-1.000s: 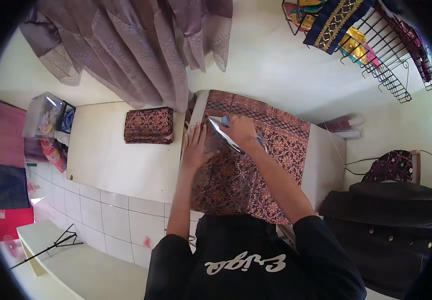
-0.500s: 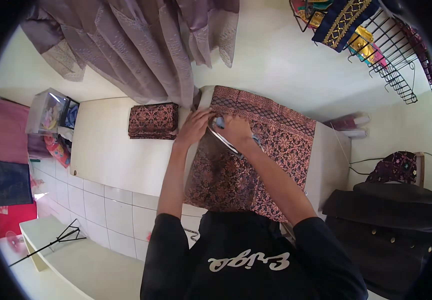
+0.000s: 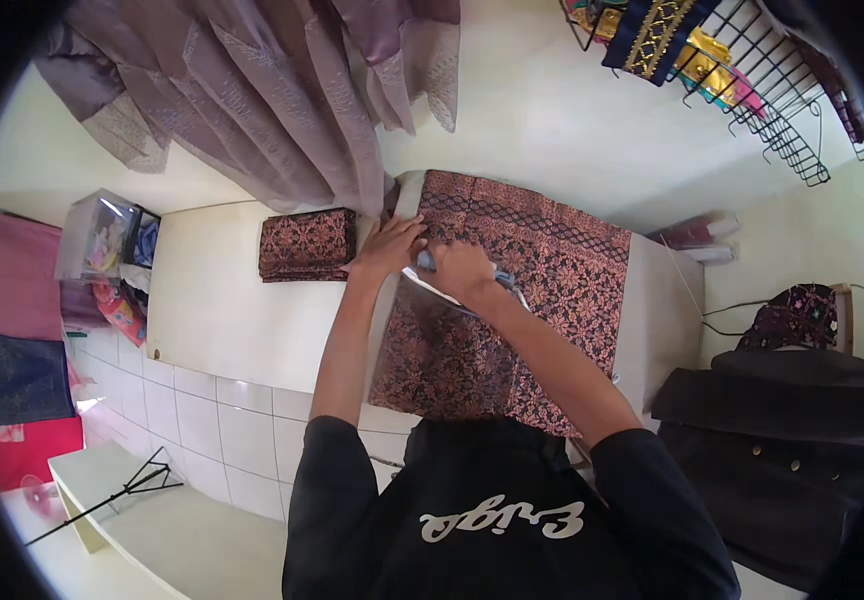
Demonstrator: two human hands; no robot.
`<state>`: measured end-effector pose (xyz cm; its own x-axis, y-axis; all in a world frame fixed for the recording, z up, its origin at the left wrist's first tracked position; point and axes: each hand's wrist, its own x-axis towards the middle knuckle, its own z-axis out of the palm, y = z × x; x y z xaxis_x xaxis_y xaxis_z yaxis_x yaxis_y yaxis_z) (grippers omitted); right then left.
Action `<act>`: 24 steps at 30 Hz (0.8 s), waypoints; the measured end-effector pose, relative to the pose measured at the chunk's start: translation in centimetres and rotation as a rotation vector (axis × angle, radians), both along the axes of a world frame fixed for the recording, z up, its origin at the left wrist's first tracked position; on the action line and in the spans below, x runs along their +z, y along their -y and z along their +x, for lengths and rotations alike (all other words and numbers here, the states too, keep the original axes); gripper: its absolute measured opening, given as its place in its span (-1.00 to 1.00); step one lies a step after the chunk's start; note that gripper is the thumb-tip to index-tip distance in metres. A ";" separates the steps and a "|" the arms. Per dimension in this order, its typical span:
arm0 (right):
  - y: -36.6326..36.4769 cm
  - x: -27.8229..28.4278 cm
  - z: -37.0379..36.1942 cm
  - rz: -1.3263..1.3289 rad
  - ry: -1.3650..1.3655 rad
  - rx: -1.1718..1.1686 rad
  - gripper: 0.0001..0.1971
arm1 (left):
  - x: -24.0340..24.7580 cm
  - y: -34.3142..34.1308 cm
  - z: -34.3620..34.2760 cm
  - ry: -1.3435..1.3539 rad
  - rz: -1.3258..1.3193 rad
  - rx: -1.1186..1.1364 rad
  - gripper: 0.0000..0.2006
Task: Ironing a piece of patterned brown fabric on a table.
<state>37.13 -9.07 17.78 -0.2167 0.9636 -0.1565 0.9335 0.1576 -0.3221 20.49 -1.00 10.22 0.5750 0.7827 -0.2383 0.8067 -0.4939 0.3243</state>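
A dark patterned cloth with orange-red flowers [image 3: 572,290] lies spread over a pale padded surface and hangs toward my body. My right hand [image 3: 462,270] is wrapped round the handle of a clothes iron [image 3: 434,288], whose pale soleplate edge shows against the cloth. Beside it, my left hand [image 3: 392,246] rests on the cloth's left edge with its fingers stretched out. The iron's tip lies close to the left fingers. Left of that hand sits a folded stack of the same patterned cloth [image 3: 307,245].
A mauve garment [image 3: 272,90] hangs above the table [image 3: 222,310]. At the upper right is a black wire rack [image 3: 752,80] with bright cloths. Dark garments [image 3: 772,430] lie at the right. A clear box [image 3: 102,235] stands at the far left, above a low bench [image 3: 152,500].
The iron and my right hand have shifted slightly left and toward me. My left hand stays at the cloth's edge, its fingers more spread. The whole view has shifted a little.
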 end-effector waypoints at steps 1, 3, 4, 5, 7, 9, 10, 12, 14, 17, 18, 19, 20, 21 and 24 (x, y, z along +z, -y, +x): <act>0.1 -0.5 0.2 0.009 0.000 -0.005 -0.50 | 0.2 0.2 0.2 -0.010 -0.032 0.005 -0.51; 0.3 -2.0 0.4 0.093 0.005 0.057 -0.50 | 0.2 0.1 0.2 -0.022 -0.053 0.018 -0.50; 0.7 -2.2 0.3 0.102 0.000 0.067 -0.50 | 0.0 0.2 -0.3 -0.027 -0.056 0.041 -0.50; 1.6 -2.0 0.1 0.048 0.007 0.148 -0.49 | -0.5 0.6 -0.9 -0.032 -0.067 0.068 -0.50; 2.9 -1.4 1.8 -0.020 0.032 0.192 -0.49 | 0.6 1.3 0.7 -0.056 -0.041 0.050 -0.51; 3.7 0.0 2.2 -0.071 0.063 0.206 -0.55 | 1.3 1.5 0.7 -0.026 -0.049 0.084 -0.49; 3.6 0.1 2.1 -0.072 0.059 0.207 -0.55 | 1.6 2.0 0.8 -0.030 -0.051 0.085 -0.49; 2.4 0.6 2.3 -0.073 0.068 0.140 -0.55 | 2.2 2.6 1.7 0.028 0.079 0.126 -0.48; 1.5 0.7 1.5 -0.053 0.056 0.070 -0.55 | 2.4 4.3 2.1 0.242 0.138 0.156 -0.48; 0.9 -0.8 1.6 -0.058 0.080 0.011 -0.55 | 2.6 7.1 2.4 0.622 0.225 0.202 -0.50; 1.5 -1.7 2.5 -0.018 0.070 0.001 -0.51 | 3.2 8.4 3.2 0.752 0.129 0.308 -0.49; 2.0 -2.0 3.0 0.027 0.057 0.003 -0.46 | 3.7 9.4 3.4 0.875 0.037 0.423 -0.48; 2.7 -2.2 3.4 0.030 0.014 0.036 -0.46 | 3.2 10.5 3.1 0.875 0.038 0.426 -0.48; 3.1 -2.0 3.6 0.022 0.013 0.047 -0.46 | 2.3 11.9 2.6 0.834 0.036 0.421 -0.47; 3.6 -1.7 3.7 0.058 0.030 0.084 -0.46 | 0.5 14.7 2.6 0.764 0.062 0.368 -0.44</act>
